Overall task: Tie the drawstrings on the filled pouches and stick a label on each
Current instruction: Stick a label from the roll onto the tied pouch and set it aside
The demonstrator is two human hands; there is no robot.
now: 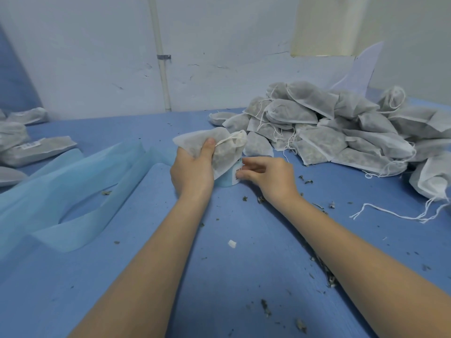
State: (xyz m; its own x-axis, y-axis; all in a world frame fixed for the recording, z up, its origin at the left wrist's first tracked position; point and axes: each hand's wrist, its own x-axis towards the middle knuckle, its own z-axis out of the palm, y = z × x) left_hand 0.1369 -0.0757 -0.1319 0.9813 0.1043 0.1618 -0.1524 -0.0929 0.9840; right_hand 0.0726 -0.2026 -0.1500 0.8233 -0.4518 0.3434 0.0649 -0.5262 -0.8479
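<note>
hands point(192, 170) mid-table, pouch pile point(336, 128) crowding right

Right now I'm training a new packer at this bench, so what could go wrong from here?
1. The left hand pinches the pouch by its body, so herbs may spill if the drawstring is loose.
2. The right hand works at the label roll half hidden under the pouch; a label could stick crooked.
3. Herb crumbs by the right forearm could get under a label.

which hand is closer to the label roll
Right. The right hand has its fingertips on the label roll; the left hand is beside it, gripping a pouch above it.
</note>
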